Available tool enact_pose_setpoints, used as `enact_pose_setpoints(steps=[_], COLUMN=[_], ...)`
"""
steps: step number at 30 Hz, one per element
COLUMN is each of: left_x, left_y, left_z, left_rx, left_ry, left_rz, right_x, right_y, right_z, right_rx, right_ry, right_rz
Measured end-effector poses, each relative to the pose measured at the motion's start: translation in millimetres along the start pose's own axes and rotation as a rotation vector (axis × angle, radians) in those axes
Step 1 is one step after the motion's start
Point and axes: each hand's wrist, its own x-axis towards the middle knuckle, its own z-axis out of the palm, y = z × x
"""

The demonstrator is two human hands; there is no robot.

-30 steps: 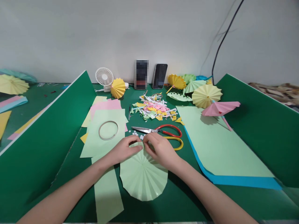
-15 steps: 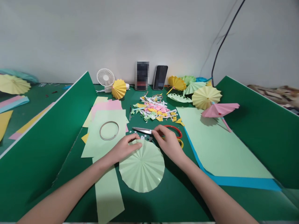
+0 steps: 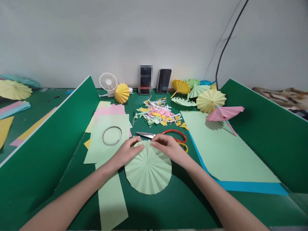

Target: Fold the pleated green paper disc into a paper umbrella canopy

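Scissors (image 3: 166, 136) centre, red/yellow handles. Tape ring (image 3: 112, 135) left on green sheets. Scrap pile (image 3: 158, 115) far-centre. Mini fan (image 3: 108, 82), 2 phones (image 3: 164, 81) by far wall. Pink paper umbrella (image 3: 225, 113) right.

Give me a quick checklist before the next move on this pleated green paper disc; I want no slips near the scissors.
1. Both hands on the disc: ok. Left hand and right hand pinch the far edge of the pleated green paper disc.
2. Disc lies flat on the green table: ok.
3. Pleat seam closed at the far edge: cannot tell, fingers cover it.
4. Scissors out of the way: not ok, they lie just beyond the right hand, blades shut.
5. Tape ring within reach: ok, on the green sheets beside the left hand.
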Motion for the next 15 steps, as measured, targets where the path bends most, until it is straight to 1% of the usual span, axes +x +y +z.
enact_pose_setpoints(steps=[3, 5, 7, 10, 11, 13, 14, 15], left_x=[-1, -1, -1, -2, -2, -2, -2, -2], left_y=[3, 4, 3, 0, -1, -3, -3, -4], left_z=[0, 0, 0, 1, 1, 1, 2, 2], left_rx=[-0.003, 0.013, 0.048, 0.118, 0.135, 0.157, 0.158, 0.153], left_ry=[0.009, 0.022, 0.021, -0.014, -0.023, -0.022, -0.017, -0.012], left_rz=[-0.022, -0.027, -0.01, 0.037, 0.043, 0.042, 0.037, 0.032], right_x=[2, 4, 7, 12, 13, 14, 14, 13], right_y=[1, 2, 4, 13, 17, 27, 33, 39], right_z=[-3, -7, -12, -32, -41, -64, -76, -87], right_rx=[0.116, 0.128, 0.098, -0.018, -0.098, -0.256, -0.299, -0.318], right_ry=[-0.002, 0.068, 0.182, 0.41, 0.517, 0.798, 0.907, 0.976], right_rz=[0.071, 0.074, 0.046, -0.004, -0.036, -0.066, -0.065, -0.056])
